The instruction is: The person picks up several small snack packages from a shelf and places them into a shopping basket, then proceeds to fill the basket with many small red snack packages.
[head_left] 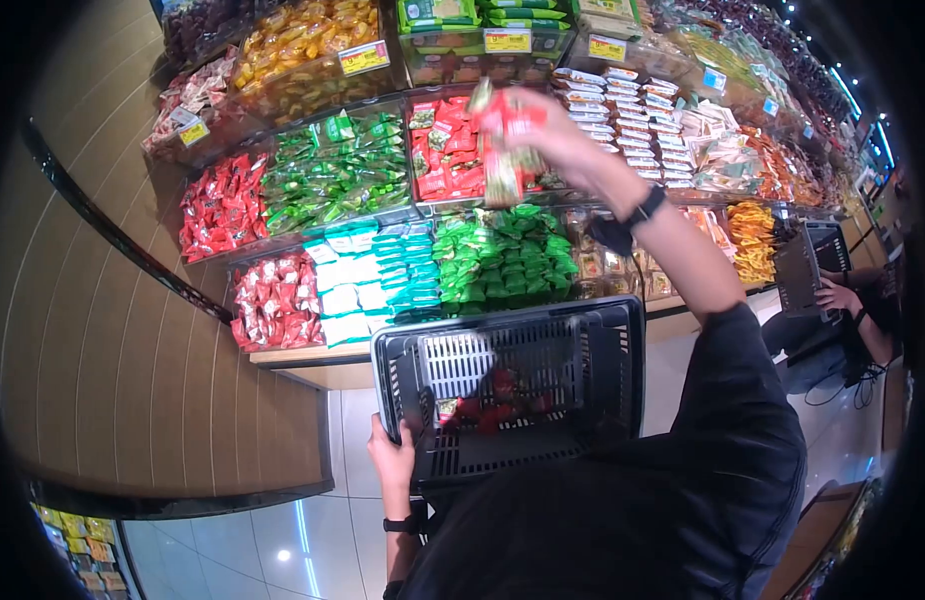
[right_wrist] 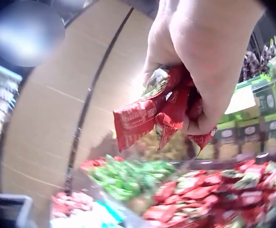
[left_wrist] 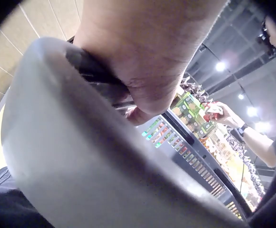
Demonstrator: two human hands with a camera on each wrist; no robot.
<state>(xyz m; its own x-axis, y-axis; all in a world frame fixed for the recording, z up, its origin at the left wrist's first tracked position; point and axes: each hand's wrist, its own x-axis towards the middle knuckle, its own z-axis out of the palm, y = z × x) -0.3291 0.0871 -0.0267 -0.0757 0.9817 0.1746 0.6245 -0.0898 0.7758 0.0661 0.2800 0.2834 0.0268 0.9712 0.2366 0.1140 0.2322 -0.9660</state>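
My right hand [head_left: 555, 128] grips several red snack packets [right_wrist: 137, 118] in a bunch, their crimped ends sticking out past the fingers. It is raised over the bin of matching red packets [right_wrist: 190, 194], and in the head view hand and packets are blurred. Low in front of my body, my left hand [head_left: 392, 462] holds the left side of a black shopping basket [head_left: 638, 375], with the thumb over the rim. A few red packets [head_left: 498, 408] lie inside the basket. In the left wrist view, a pale curved edge covers much of the basket.
Tiered bins hold green packets [head_left: 503, 262], teal packets [head_left: 403, 265] and white-wrapped bars [head_left: 638, 125]. A wood-panelled wall [head_left: 163, 380] curves along the left. Another person [head_left: 843, 310] with a basket stands at the right. Tiled floor [head_left: 253, 550] shows below.
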